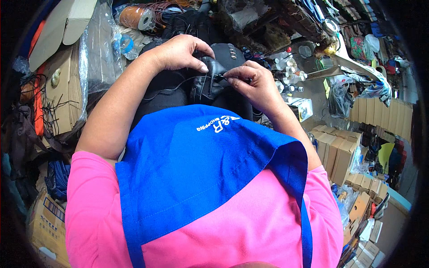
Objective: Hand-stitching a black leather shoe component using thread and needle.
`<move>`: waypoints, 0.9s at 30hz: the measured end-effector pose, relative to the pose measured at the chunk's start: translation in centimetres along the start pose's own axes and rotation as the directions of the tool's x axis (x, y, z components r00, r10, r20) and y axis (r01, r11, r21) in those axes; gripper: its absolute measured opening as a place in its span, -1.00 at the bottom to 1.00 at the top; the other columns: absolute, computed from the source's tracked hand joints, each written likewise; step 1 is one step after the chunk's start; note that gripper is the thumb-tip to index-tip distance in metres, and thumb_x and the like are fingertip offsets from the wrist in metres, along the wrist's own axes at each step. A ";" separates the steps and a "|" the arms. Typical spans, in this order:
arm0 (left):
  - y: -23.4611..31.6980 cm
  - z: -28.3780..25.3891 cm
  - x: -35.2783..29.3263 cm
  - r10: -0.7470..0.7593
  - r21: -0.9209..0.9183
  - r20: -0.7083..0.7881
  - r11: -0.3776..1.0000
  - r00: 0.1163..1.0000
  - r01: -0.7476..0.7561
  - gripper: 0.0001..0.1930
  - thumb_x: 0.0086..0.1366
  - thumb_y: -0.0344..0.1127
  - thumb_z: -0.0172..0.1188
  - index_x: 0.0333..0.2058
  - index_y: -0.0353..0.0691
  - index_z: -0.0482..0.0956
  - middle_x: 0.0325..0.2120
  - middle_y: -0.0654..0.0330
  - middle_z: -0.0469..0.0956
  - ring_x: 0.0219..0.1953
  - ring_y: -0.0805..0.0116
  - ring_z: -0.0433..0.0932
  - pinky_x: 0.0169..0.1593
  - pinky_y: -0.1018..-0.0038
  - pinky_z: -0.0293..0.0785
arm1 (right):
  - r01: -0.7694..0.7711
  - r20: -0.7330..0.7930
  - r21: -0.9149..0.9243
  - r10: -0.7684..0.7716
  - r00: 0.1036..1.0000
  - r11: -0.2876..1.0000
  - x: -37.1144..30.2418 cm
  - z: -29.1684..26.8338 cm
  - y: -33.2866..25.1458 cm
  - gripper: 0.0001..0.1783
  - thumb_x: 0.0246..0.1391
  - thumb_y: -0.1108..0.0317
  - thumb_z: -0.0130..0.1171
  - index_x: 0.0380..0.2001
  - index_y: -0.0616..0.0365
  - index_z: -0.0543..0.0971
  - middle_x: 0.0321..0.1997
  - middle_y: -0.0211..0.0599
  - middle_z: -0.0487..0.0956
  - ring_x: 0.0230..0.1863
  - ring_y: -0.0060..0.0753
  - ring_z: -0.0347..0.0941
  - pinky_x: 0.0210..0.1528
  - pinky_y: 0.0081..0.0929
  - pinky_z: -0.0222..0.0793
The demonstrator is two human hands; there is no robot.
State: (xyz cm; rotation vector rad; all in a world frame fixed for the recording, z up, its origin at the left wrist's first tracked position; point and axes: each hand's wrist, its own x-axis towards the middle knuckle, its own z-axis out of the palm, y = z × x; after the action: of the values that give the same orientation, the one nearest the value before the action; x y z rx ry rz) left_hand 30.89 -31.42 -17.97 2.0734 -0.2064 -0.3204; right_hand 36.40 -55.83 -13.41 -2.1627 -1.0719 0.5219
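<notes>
A black leather shoe [216, 69] rests on my lap, over dark trousers and beyond the hem of my blue apron [187, 147]. My left hand [178, 54] is closed over its upper left edge, thumb and fingers on the leather. At the shoe's right side my right hand [255, 81] pinches something small and dark at the fingertips; its kind is too small to tell. A thin dark thread [172, 90] runs from the shoe in a loose curve to the left. The shoe's far side is partly hidden behind my left fingers.
A spool of orange-brown cord [135, 18] lies at the far left, near a clear plastic bottle [126, 43]. Several small bottles [289, 67] stand to the right of my right hand. Cardboard boxes [335, 149] are stacked further right, and flattened cardboard [60, 96] leans at the left.
</notes>
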 end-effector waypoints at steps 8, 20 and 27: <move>0.1 -0.1 -0.1 -0.011 0.013 -0.006 1.000 1.000 0.011 -0.55 -0.08 -0.36 0.39 -0.12 -0.23 0.60 -0.21 0.16 0.60 -0.10 0.32 0.53 0.07 0.42 0.38 | -0.013 0.046 -0.068 0.016 0.999 0.998 0.3 -0.6 -0.6 -0.81 -0.13 0.40 0.24 -0.36 0.06 0.68 -0.50 -0.22 0.46 -0.41 -0.23 0.47 -0.32 -0.35 0.39; -0.1 0.2 0.1 -0.012 0.008 -0.033 1.000 0.999 0.012 -0.57 -0.11 -0.36 0.40 -0.16 -0.24 0.62 -0.25 0.15 0.61 -0.13 0.30 0.55 0.05 0.41 0.40 | -0.007 0.040 0.195 -0.001 0.999 0.981 1.5 1.1 2.3 -0.81 -0.12 0.43 0.35 -0.34 0.02 0.69 -0.45 -0.33 0.49 -0.38 -0.42 0.44 -0.28 -0.50 0.39; 0.0 0.5 -0.2 0.002 0.056 -0.091 0.998 0.996 0.003 -0.62 -0.05 -0.36 0.35 -0.18 -0.23 0.60 -0.26 0.12 0.57 -0.12 0.26 0.52 0.03 0.39 0.39 | 0.093 -0.060 0.086 -0.088 0.994 0.992 1.7 3.0 1.8 -0.84 -0.18 0.31 0.40 -0.45 0.05 0.66 -0.56 -0.40 0.50 -0.40 -0.41 0.44 -0.25 -0.44 0.30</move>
State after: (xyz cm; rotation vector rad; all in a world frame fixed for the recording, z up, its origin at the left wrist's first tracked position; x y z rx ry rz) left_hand 30.54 -31.79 -18.21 2.1381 -0.1614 -0.2216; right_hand 36.59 -54.11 -16.88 -2.0298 -1.0902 0.4559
